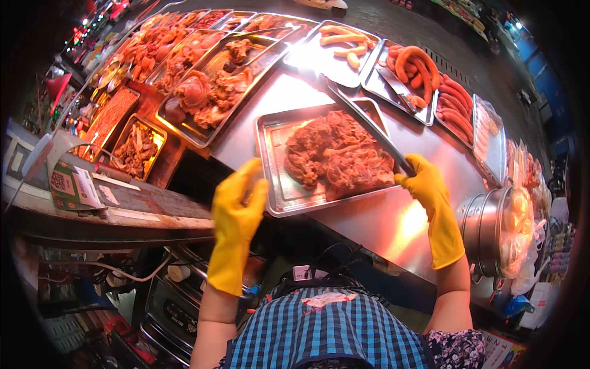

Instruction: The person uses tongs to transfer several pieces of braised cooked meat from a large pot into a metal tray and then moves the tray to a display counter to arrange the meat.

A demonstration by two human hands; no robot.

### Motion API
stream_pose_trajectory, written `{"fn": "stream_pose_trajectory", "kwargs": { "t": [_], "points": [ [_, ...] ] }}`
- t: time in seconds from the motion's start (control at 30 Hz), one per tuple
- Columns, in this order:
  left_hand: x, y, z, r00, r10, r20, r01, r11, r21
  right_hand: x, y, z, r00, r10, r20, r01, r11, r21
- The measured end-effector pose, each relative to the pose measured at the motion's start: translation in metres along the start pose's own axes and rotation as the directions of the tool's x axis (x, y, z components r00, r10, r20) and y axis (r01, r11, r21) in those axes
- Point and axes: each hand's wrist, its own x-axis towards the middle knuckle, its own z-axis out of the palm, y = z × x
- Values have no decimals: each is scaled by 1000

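My right hand (428, 203), in a yellow rubber glove, grips the near end of a long metal utensil (366, 124). The utensil slants away over a shallow metal tray (276, 161), its far end washed out by glare, so I cannot tell if it is tongs or a blade. Large chunks of cooked meat (339, 154) are heaped in that tray, which sits on a stainless-steel counter (364, 230) with its near left corner jutting past the edge. Just left of this corner is my left hand (239, 217), gloved alike, its fingers curved and apart with nothing visible between them.
Trays of cooked meat (212, 97) line the far left. Beyond lie pale sausages (345, 41), a knife (396, 87) beside red sausages (417, 69), and more sausages (454, 108). Stacked steel steamers (481, 230) stand at right. A small meat tray (138, 147) is beside a wooden ledge (161, 205).
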Motion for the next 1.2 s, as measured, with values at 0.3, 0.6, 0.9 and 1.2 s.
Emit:
{"fn": "stream_pose_trajectory", "kwargs": {
  "t": [0.3,0.6,0.9,1.2],
  "points": [
    [5,47,157,765,-464,448,541,85,-837,-47,14,61,944,-69,321,80,997,-22],
    [-19,34,190,733,-445,514,582,20,-813,-38,19,89,936,-265,230,329,892,-310],
    [-41,-29,111,909,-348,228,398,566,-722,-64,76,-22,952,154,264,-195,971,137],
    [-48,-164,100,884,-446,-139,461,881,107,-89,90,-111,854,348,386,-392,919,39]
  ]
}}
